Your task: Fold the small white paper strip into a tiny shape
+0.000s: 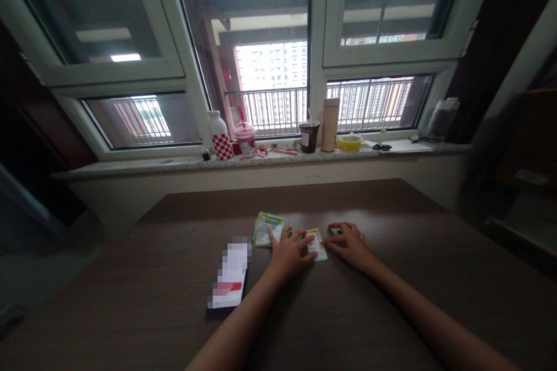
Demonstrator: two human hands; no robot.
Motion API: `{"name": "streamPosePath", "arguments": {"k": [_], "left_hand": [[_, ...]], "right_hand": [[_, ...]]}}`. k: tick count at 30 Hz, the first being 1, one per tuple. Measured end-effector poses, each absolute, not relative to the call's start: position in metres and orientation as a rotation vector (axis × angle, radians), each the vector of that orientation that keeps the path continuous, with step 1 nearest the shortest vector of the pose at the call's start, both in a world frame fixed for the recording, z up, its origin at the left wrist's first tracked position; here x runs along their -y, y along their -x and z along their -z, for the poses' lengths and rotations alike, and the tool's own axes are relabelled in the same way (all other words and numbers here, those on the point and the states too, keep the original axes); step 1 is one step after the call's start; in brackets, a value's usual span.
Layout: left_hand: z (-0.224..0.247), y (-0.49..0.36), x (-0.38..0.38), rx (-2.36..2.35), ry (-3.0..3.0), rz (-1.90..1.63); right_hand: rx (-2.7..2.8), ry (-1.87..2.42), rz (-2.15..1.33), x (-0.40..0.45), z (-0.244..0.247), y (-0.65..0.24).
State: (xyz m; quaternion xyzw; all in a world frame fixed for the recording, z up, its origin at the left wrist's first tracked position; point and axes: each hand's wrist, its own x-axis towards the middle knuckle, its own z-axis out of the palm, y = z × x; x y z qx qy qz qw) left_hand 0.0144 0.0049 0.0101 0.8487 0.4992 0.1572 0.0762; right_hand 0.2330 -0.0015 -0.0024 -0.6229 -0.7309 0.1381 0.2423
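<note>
A small white card with a yellow top edge (pixel 317 245) lies on the brown table between my hands. My left hand (pixel 289 252) has its fingers spread, with some fingertips on the card's left side. Its thumb side reaches over a green-and-white packet or booklet (pixel 265 229), which lies partly under that hand. My right hand (pixel 350 245) is to the right of the card, fingers apart, one fingertip at the card's right edge. Left of my left forearm, a phone-like flat device (pixel 230 278) lies with a bright, partly blurred surface.
Beyond the table (pixel 183 214) runs a windowsill (pixel 174 167). Standing on it are a red-checked white bottle (pixel 221 139), a pink cup (pixel 246 140), a dark drink cup (pixel 308 138), a tan flask (pixel 330 127), yellow tape (pixel 350 144) and black scissors (pixel 382 146).
</note>
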Motion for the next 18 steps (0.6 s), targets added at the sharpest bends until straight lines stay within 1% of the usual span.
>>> {"name": "streamPosePath", "arguments": {"k": [18], "left_hand": [[-0.003, -0.014, -0.007, -1.508, -2.564, -0.464]], "right_hand": [[1.901, 1.861, -0.274, -0.022, 0.005, -0.227]]}}
